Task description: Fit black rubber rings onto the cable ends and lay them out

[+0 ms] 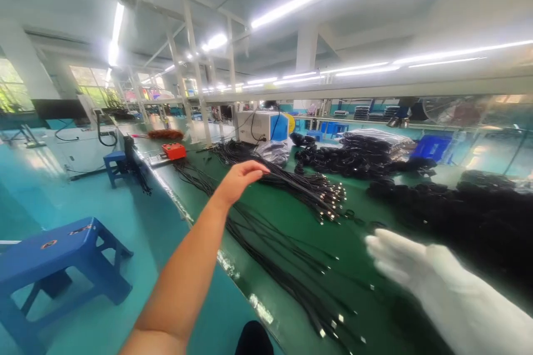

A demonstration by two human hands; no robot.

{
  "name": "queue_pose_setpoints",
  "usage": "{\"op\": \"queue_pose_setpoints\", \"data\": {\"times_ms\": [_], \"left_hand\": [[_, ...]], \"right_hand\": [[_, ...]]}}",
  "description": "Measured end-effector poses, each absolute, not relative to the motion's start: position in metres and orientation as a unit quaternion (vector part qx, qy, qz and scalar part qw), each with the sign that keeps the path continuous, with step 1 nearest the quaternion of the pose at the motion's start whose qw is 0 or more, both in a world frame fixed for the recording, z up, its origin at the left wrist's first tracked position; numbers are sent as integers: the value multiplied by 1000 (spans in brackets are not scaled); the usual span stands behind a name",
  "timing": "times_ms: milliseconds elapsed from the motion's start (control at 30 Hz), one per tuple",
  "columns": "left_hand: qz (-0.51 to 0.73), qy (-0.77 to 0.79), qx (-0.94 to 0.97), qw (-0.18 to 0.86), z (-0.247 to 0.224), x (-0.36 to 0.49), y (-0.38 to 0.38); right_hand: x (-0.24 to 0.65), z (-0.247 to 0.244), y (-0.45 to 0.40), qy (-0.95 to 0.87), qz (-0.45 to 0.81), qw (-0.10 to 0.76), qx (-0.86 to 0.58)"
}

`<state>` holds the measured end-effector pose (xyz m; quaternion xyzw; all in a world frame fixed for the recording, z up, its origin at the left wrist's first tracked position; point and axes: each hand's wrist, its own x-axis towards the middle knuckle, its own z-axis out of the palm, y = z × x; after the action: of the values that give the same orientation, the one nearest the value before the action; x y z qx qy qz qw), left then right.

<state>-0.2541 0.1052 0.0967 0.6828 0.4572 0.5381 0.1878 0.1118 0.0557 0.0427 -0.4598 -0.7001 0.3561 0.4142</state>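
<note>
My left hand (239,180) is bare and reaches over the green workbench (275,208). Its fingertips come together at the near edge of a thick bundle of black cables (300,183) with shiny metal ends; what is between them is hidden. A looser row of black cables (270,263) lies nearer to me, below the left wrist, with its metal ends toward the bench's lower right. My right hand (403,260), in a white glove, hovers at the right with fingers stretched out and slightly blurred. Nothing shows in it. Close to its fingertips are small black loops (353,217).
Dark heaps of black coiled cables (462,211) cover the bench's right side. Behind stand a white and blue machine (262,125) and clear plastic bags (272,151). A red box (174,150) sits at the left edge. A blue stool (62,255) stands on the floor.
</note>
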Motion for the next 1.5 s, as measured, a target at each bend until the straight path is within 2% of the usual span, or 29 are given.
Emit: {"op": "queue_pose_setpoints", "data": {"times_ms": [67,133,200,267,333,400,467,500,533,600,633,733,833,867,900,1000,1067,1167,1333,1433,1500], "left_hand": [[555,436,684,184,99,-226,101],[575,415,679,190,97,-202,100],[601,391,666,205,95,-188,99],[631,363,645,233,94,-183,99],[656,332,617,281,96,-182,101],[675,307,594,313,101,-181,104],[678,300,586,326,105,-177,106],[676,302,587,328,106,-173,107],[673,305,589,329,106,-170,109],[669,314,590,325,102,-163,113],[667,323,592,318,98,-160,116],[620,421,623,225,84,-148,114],[505,525,685,-7,76,-119,89],[463,521,713,-79,75,-104,77],[414,486,764,-95,74,-90,65],[203,325,922,44,73,-50,44],[120,269,946,135,71,-36,46],[119,246,943,191,71,-28,58],[158,241,934,210,72,-18,69],[180,255,925,216,58,-14,78],[203,305,904,222,43,-17,86]], "right_hand": [[101,47,53,-687,502,350,-391],[95,50,39,-656,561,306,-402],[97,56,19,-620,473,362,-511],[105,65,5,-546,344,479,-595],[118,73,4,-479,256,590,-597],[131,79,15,-469,225,648,-556],[139,80,29,-497,306,654,-481],[139,78,33,-497,395,644,-426],[137,75,36,-486,518,596,-375],[127,62,32,-441,749,426,-250],[122,54,28,-420,816,349,-191],[110,29,16,-386,889,231,-85],[115,15,15,-371,907,178,-88],[118,12,17,-370,909,166,-99],[122,10,19,-369,910,153,-109],[131,5,24,-361,916,123,-125],[134,0,25,-343,922,128,-126],[137,-4,25,-303,940,126,-93],[139,-2,26,-283,950,120,-54],[144,4,24,-284,943,166,-45],[156,11,24,-298,925,234,-18]]}}
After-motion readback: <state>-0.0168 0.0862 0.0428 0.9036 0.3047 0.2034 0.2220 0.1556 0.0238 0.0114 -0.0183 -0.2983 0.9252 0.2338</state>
